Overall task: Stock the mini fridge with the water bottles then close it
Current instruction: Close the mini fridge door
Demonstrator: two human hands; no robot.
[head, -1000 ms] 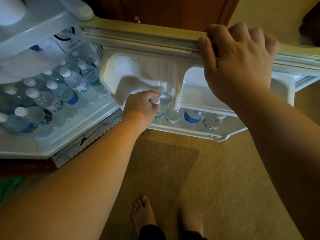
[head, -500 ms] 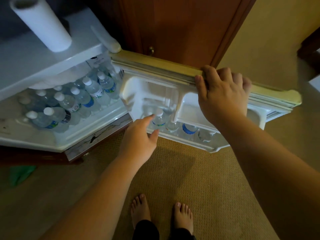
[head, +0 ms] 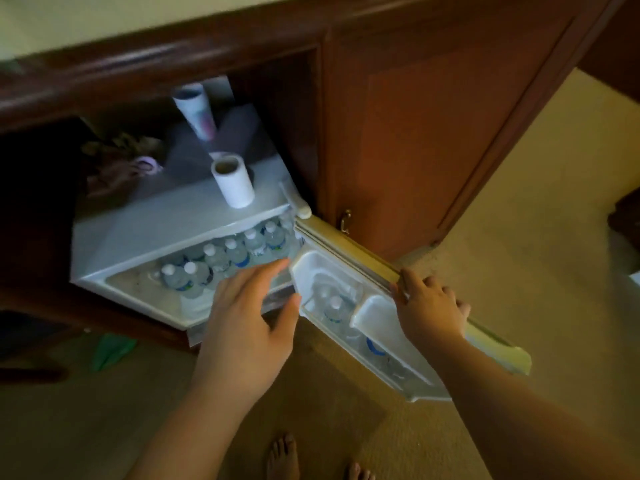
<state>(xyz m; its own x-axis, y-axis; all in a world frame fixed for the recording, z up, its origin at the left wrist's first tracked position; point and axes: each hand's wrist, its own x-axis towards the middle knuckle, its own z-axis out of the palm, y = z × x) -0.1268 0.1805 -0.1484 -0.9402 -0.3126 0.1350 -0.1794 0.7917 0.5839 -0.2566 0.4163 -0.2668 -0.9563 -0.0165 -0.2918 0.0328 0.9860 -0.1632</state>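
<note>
1. Head view: mini fridge (head: 145,233) sits in a dark wooden cabinet (head: 415,133), left of centre; its door (head: 346,251) stands open, swung toward lower right.
2. Water bottles (head: 221,258) fill the fridge interior in rows, white caps facing out. More bottles (head: 334,308) stand in the door shelf (head: 391,372).
3. Left hand (head: 249,327), frame centre: fingers straight and relaxed, grasping nothing, hovering in front of the fridge opening just beside the door's hinge side.
4. Right hand (head: 429,313), right of centre: fingers curled over the door's top edge, gripping it.
5. Paper roll (head: 232,180) stands upright on the fridge top.
6. Bare feet (head: 284,455) on beige carpet (head: 519,271), bottom centre.
</note>
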